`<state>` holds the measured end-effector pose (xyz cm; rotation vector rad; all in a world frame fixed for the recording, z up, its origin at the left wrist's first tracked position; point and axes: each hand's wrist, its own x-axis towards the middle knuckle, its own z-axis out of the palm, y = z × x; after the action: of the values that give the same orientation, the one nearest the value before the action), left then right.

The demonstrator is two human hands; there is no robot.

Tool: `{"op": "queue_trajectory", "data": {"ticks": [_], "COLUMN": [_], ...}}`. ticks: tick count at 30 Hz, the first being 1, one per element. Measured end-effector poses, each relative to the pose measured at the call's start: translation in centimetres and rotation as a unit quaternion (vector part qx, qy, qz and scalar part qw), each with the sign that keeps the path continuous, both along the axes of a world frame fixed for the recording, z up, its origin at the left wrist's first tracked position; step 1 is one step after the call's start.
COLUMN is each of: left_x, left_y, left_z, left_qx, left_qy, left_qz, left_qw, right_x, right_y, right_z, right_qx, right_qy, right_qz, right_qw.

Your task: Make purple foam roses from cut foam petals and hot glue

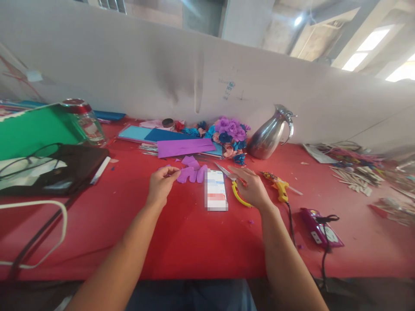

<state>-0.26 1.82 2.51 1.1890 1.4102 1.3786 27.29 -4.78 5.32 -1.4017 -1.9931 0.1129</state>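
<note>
Cut purple paper pieces [192, 174] lie on the red counter [194, 250], beside a phone [216, 189]. The left hand [160, 183] pinches one piece at their near left edge between thumb and fingers. The right hand [251, 185] is bent over yellow-handled scissors [240, 198]; whether it grips them I cannot tell. Farther back, paper flowers [231, 131] are bunched beside a metal jug [269, 134], whose inside is hidden. At the far left stands a clear jar [92, 127] under a red lid [76, 106]; its contents are unclear.
</note>
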Motion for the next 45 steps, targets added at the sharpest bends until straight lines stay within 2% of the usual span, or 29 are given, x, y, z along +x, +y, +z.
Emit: {"op": "queue_trajectory", "data": {"ticks": [5,12,17,19,21,26,28,31,33,37,41,45], "left_x": [0.0,0.1,0.2,0.4,0.6,0.8,0.8,0.6,0.5,0.6,0.6,0.2], "left_y": [0.1,-0.1,-0.5,-0.7,-0.8,-1.0,-1.0,-1.0,-1.0,-1.0,-1.3,-1.5], "left_z": [-0.1,0.1,0.6,0.8,0.9,0.8,0.7,0.6,0.5,0.4,0.8,1.3], "left_qx": [0.008,0.015,0.008,0.010,0.012,0.030,0.038,0.050,0.055,0.052,0.056,0.070], "left_qy": [-0.002,-0.004,-0.012,-0.015,-0.016,-0.036,-0.040,-0.031,-0.029,-0.039,-0.040,-0.022], "left_qz": [0.000,-0.019,-0.049,-0.056,-0.062,-0.098,-0.121,-0.150,-0.157,-0.169,-0.193,-0.184], "left_qw": [1.000,1.000,0.999,0.998,0.998,0.994,0.991,0.987,0.986,0.983,0.979,0.980], "right_x": [0.1,-1.0,-1.4,-1.8,-2.7,-7.6,-10.0,-12.5,-13.1,-12.8,-13.0,-13.8], "right_y": [0.3,0.4,0.7,1.0,1.5,1.9,1.6,1.2,1.1,1.3,0.6,-0.3], "right_z": [0.0,-0.4,-0.7,-0.6,-0.1,1.1,0.9,0.1,-0.4,-0.9,-0.7,-0.4], "right_qx": [0.018,0.032,0.002,-0.028,-0.068,-0.151,-0.160,-0.151,-0.138,-0.125,-0.123,-0.127], "right_qy": [0.045,0.093,0.153,0.192,0.214,0.175,0.167,0.182,0.210,0.267,0.317,0.320], "right_qz": [-0.076,-0.109,-0.142,-0.132,-0.095,0.017,0.023,-0.039,-0.058,-0.047,-0.026,0.012], "right_qw": [0.996,0.989,0.978,0.972,0.970,0.973,0.973,0.971,0.966,0.954,0.940,0.939]}}
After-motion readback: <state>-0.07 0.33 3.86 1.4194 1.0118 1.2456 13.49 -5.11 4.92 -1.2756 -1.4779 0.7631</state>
